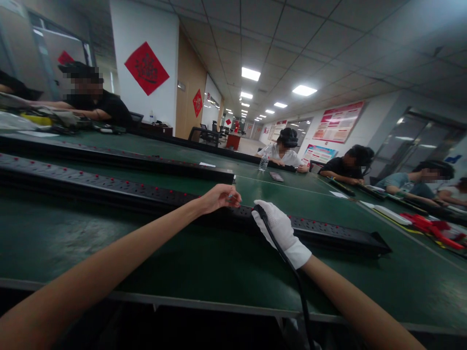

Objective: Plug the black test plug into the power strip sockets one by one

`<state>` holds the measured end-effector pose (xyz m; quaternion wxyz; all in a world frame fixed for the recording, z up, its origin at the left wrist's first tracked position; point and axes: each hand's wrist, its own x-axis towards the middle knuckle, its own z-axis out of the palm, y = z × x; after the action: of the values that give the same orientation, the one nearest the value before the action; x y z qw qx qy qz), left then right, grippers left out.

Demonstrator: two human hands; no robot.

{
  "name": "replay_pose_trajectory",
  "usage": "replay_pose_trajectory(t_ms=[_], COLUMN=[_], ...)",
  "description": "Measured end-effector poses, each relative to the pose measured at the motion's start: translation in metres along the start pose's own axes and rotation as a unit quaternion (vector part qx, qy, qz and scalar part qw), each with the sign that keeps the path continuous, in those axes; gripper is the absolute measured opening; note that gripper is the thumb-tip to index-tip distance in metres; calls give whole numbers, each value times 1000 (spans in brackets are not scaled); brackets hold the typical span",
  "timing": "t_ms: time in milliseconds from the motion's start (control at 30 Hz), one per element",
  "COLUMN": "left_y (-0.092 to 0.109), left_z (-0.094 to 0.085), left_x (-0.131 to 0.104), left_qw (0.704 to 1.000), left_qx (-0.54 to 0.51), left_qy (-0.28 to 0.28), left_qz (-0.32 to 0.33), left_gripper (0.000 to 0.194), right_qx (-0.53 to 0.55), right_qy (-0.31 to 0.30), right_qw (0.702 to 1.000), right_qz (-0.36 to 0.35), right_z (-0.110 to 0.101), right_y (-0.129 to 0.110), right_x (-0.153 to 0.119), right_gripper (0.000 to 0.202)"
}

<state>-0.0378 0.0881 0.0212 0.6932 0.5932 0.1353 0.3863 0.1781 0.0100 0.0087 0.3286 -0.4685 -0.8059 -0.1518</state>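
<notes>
Black strip (164,200), dotted with red along its top, lies lengthwise on the green surface (175,287), set back from the near edge and running roughly along it, out of view at the left. Above its middle, the bare left hand (221,198) has its fingers curled in toward the thumb; I cannot tell whether they pinch anything or touch the strip. Just beside it the right hand (280,224), in a white glove, is closed around the end of a black cable (302,294) (its tip is partly hidden), which hangs past the near edge. Farther back, a shorter-looking second strip (164,168) extends from the left, and a water bottle (263,163) stands toward the far edge, near a person in a white shirt (280,155).
</notes>
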Motion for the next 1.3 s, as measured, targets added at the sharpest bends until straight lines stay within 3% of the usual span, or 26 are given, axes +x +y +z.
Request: replay_pose_trajectory(t_ms=[1300], left_y=[1], left_z=[4], left_x=[0], left_qw=[999], left_qx=[-24], left_qy=[27], left_qz=[-24], left_gripper=[11], right_qx=[-10], right_qy=[-3], right_qw=[1000], right_qz=[6], right_z=[-1], right_y=[1], right_x=[-1], right_gripper=[31])
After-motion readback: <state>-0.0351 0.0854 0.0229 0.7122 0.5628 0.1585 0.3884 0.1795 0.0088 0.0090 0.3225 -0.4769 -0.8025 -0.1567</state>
